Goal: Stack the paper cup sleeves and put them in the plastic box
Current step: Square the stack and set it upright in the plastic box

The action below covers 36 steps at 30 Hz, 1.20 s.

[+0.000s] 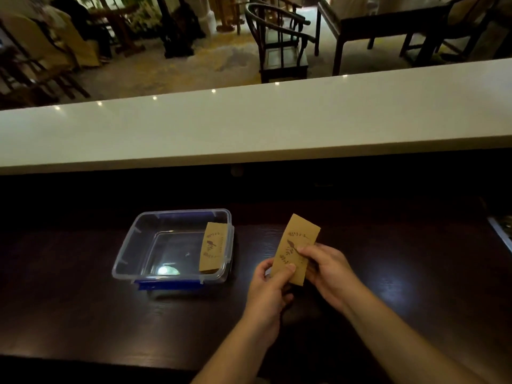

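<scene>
A clear plastic box (130, 242) with blue clips stands on the dark counter, left of my hands. Inside it, a flat brown paper cup sleeve (212, 246) with a dark wreath print leans against the right wall. Another flattened brown sleeve (297, 242), or a small stack of them, is held upright just right of the box. My left hand (270, 284) pinches its lower left edge with the thumb on the front. My right hand (325, 268) grips its right edge. Whether more than one sleeve is in the hands cannot be told.
The dark wooden counter (83, 314) stretches left and right. A raised white ledge (249, 126) runs along the far side. A metal edge (501, 231) shows at the far right. Chairs and tables stand in the room beyond.
</scene>
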Each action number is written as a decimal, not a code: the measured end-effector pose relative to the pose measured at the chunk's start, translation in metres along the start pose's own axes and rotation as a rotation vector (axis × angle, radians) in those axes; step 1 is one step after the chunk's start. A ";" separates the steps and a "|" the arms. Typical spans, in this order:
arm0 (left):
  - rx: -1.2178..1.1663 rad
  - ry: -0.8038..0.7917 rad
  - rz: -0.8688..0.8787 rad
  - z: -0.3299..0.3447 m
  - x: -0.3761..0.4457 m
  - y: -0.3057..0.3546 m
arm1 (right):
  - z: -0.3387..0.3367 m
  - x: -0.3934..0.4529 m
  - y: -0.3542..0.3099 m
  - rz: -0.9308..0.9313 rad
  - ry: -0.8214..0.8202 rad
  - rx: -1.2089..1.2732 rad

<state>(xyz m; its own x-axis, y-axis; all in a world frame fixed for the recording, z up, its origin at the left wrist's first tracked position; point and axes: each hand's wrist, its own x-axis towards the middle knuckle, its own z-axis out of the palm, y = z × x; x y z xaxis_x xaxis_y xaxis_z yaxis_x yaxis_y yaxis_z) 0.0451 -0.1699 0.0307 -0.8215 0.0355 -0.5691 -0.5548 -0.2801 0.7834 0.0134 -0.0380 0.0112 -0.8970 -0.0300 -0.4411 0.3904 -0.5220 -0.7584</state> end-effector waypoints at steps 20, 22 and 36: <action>0.353 -0.056 0.157 -0.155 0.041 0.118 | 0.137 0.026 0.013 0.083 -0.328 -0.265; 0.362 0.012 0.169 -0.180 0.054 0.133 | 0.144 0.038 0.013 0.035 -0.248 -0.334; 0.544 0.076 -0.190 -0.237 0.128 0.121 | 0.127 0.078 0.061 0.008 0.186 -0.623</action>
<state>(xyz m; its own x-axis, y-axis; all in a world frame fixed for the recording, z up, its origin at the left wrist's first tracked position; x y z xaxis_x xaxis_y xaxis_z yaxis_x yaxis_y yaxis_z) -0.0955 -0.4267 -0.0067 -0.7006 -0.0376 -0.7125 -0.6956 0.2584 0.6704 -0.0589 -0.1799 -0.0083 -0.8647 0.1453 -0.4808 0.4939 0.0715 -0.8666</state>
